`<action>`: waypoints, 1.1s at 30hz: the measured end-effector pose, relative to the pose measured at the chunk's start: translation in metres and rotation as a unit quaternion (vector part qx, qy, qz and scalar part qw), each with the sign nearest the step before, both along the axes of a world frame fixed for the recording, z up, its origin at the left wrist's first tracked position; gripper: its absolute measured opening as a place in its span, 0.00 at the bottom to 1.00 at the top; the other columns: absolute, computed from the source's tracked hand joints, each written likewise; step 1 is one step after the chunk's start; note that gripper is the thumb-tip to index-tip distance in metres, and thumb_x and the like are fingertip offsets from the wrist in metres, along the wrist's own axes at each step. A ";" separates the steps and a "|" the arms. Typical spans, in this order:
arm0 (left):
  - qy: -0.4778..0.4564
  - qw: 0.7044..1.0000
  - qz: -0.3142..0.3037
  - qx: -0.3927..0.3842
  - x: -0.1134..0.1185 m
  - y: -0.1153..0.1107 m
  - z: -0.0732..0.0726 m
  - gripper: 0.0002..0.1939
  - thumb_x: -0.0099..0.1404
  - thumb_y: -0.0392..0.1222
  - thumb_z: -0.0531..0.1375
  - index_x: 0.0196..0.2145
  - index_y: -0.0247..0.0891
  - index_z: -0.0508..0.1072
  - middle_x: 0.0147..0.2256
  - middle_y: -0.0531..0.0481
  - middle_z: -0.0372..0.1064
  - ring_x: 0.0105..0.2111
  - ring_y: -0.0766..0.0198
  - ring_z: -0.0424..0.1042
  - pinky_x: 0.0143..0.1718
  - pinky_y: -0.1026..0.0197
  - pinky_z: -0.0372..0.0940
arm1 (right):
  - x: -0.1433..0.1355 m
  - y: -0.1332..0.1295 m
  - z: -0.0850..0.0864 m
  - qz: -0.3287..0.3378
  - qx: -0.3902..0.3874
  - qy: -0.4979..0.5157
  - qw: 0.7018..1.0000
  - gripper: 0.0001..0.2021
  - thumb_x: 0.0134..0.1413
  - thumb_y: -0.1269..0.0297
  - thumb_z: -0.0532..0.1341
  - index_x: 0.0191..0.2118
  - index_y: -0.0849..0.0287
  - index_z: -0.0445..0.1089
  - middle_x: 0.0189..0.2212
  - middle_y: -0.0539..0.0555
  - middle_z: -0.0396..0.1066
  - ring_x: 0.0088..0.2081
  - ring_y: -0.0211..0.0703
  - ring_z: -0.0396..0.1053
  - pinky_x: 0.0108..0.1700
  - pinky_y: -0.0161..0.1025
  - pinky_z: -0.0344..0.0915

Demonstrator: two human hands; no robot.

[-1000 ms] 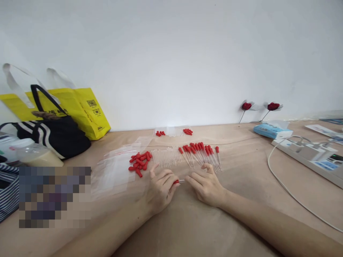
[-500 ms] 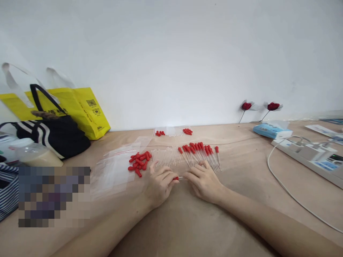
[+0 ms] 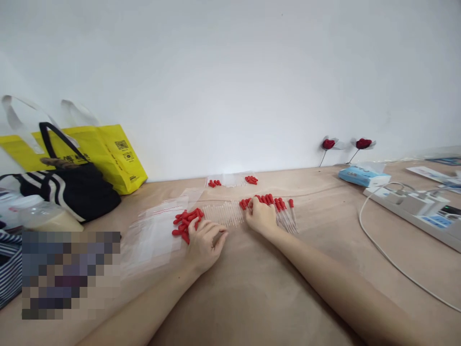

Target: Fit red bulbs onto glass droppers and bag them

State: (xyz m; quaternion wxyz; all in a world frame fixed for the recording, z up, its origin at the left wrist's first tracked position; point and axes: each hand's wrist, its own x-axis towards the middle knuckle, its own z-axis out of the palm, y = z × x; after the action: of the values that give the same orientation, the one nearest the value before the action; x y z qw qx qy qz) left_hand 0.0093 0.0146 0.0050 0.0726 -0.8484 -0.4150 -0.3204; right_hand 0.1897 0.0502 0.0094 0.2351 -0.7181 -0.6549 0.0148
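Note:
My left hand (image 3: 205, 242) is open, with its fingers loosely bent and nothing visible between them. It hovers beside a pile of red rubber bulbs (image 3: 183, 221). My right hand (image 3: 261, 216) reaches into a row of droppers (image 3: 286, 216) with red bulbs and clear tubes. Its fingers are closed on a dropper among the others, mostly hidden behind the hand. Between the hands lies a row of bare clear tubes (image 3: 223, 213), side by side.
Flat clear zip bags (image 3: 154, 235) lie left of the bulbs. Near the wall, another bag (image 3: 230, 179) has red bulbs and tubes on it. Yellow (image 3: 122, 158) and black (image 3: 82, 192) bags stand left. A tissue pack (image 3: 363, 176), power strip (image 3: 432, 221) and white cable (image 3: 378, 259) are right.
My hands have parted from the dropper they both held. The left has let go and moved left to the bulbs; the right has moved forward to the row of droppers.

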 end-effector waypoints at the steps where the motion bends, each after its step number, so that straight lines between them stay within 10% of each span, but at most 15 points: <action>1: -0.001 1.000 0.002 -0.004 0.000 -0.001 0.000 0.04 0.59 0.38 0.54 0.29 0.41 0.69 0.29 0.54 0.72 0.35 0.59 0.67 0.51 0.43 0.39 | -0.003 0.003 0.000 -0.004 -0.009 -0.004 1.000 0.09 0.50 0.68 0.51 0.37 0.62 0.64 0.29 0.57 0.72 0.35 0.47 0.68 0.36 0.41 0.47; 13: -0.019 0.998 0.051 -0.038 0.006 0.002 -0.003 0.06 0.58 0.40 0.55 0.27 0.41 0.70 0.25 0.54 0.70 0.32 0.60 0.66 0.45 0.48 0.47 | -0.006 0.011 0.000 0.015 -0.030 -0.020 0.999 0.11 0.50 0.63 0.51 0.33 0.58 0.69 0.33 0.56 0.72 0.38 0.46 0.67 0.40 0.42 0.47; 19: 0.055 0.986 0.152 -0.042 -0.025 0.028 0.032 0.09 0.60 0.41 0.53 0.30 0.42 0.72 0.33 0.50 0.70 0.38 0.56 0.65 0.44 0.47 0.48 | -0.018 0.023 0.005 0.004 -0.075 -0.028 0.997 0.13 0.48 0.60 0.53 0.30 0.62 0.71 0.31 0.61 0.72 0.37 0.50 0.67 0.42 0.47 0.47; 24: 0.177 0.966 0.081 -0.168 -0.076 0.052 0.068 0.08 0.57 0.44 0.54 0.28 0.41 0.72 0.32 0.50 0.69 0.35 0.57 0.66 0.36 0.58 0.56 | -0.023 0.030 0.012 -0.006 -0.118 -0.016 0.993 0.12 0.44 0.60 0.56 0.32 0.62 0.71 0.34 0.62 0.71 0.38 0.51 0.67 0.43 0.47 0.49; 33: 0.216 0.939 0.089 -0.251 -0.081 0.051 0.065 0.05 0.54 0.39 0.53 0.27 0.40 0.67 0.29 0.52 0.68 0.30 0.60 0.66 0.29 0.63 0.55 | -0.025 0.034 0.018 0.001 -0.161 0.006 0.987 0.09 0.41 0.67 0.57 0.31 0.61 0.71 0.34 0.60 0.72 0.38 0.50 0.68 0.42 0.48 0.51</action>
State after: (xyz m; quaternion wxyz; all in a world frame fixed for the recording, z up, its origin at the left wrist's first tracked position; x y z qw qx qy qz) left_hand -0.0715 0.0660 0.0703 -0.0269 -0.8474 -0.5303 -0.0074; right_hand 0.1652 0.0839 0.0277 0.1204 -0.7456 -0.6436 0.1243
